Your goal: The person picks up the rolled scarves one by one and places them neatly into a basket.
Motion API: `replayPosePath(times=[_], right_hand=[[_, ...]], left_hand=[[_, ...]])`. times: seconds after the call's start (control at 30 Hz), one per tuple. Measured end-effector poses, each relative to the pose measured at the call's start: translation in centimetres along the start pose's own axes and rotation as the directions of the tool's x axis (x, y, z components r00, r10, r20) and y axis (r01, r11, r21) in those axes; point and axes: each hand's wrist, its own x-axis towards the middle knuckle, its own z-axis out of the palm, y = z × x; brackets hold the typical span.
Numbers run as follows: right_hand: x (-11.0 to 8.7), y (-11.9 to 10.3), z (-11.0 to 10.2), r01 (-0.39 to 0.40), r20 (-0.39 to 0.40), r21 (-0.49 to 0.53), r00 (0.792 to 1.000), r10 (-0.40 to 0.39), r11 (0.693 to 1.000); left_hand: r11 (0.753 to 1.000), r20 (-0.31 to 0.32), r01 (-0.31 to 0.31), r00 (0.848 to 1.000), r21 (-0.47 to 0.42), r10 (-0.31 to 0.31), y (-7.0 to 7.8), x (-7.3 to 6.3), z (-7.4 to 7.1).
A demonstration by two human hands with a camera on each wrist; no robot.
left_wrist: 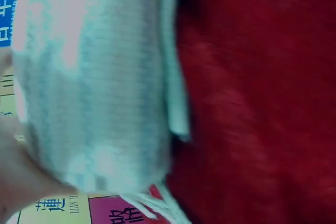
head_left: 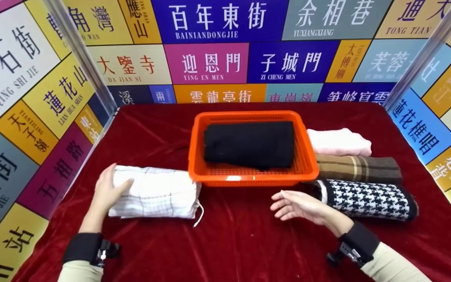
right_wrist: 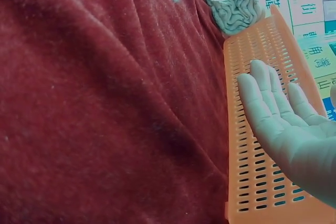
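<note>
Hands sit wide apart: the left hand is spread about the left end of the white cloth, thumb over its top, presumably because an end is the easiest place to get hold of so soft a bundle; I cannot tell whether it grips. The right hand holds nothing, its fingers extended, just in front of the basket. The white cloth lies on the bench near the basket's front-left corner, folded in layers, probably to keep it compact, with a string loose at its right end. Inside the basket, the black cloth lies lengthwise, which seems to suit the basket's shape. The pink cloth, brown cloth and houndstooth cloth are ranged one before another on the right, perhaps for order.
</note>
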Motion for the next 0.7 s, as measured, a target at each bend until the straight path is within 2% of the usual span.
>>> replayPosePath(times=[0.07,0.13,0.23,0.27,0.33,0.47,0.6,0.63,0.7], right_hand=[[0.1,0.2,-0.1,-0.006,0.002,0.003,1.0,0.006,1.0],[0.1,0.4,-0.2,-0.015,0.004,0.004,1.0,0.015,1.0],[0.2,0.7,-0.3,-0.025,-0.001,0.001,1.0,0.025,1.0],[0.2,0.7,-0.4,-0.027,-0.005,0.0,1.0,0.027,1.0],[0.3,0.9,-0.5,-0.029,-0.013,0.001,1.0,0.029,1.0],[0.5,1.2,-0.7,-0.032,-0.018,0.011,0.999,0.032,0.999],[0.6,1.4,-0.6,-0.029,-0.009,0.011,1.0,0.029,1.0],[0.7,1.4,-0.6,-0.028,-0.007,0.01,1.0,0.028,1.0],[0.7,1.5,-0.5,-0.025,-0.004,0.008,1.0,0.025,1.0]], left_hand=[[0.998,0.059,0.07,0.996,-0.005,-0.07,0.1,0.2,-0.3],[0.984,0.136,0.163,0.979,-0.077,-0.152,0.0,0.2,-0.6],[0.938,0.275,0.285,0.935,-0.198,-0.226,-0.5,0.2,-1.0],[0.913,0.315,0.332,0.915,-0.235,-0.252,-0.7,0.2,-1.0],[0.879,0.377,0.397,0.881,-0.264,-0.285,-1.2,0.2,-1.2],[0.853,0.458,0.46,0.831,-0.247,-0.316,-2.1,0.4,-1.4],[0.86,0.498,0.449,0.819,-0.243,-0.286,-2.8,0.7,-1.5],[0.856,0.498,0.448,0.821,-0.259,-0.279,-3.0,0.7,-1.5],[0.845,0.482,0.439,0.837,-0.307,-0.26,-3.6,0.8,-1.4]])
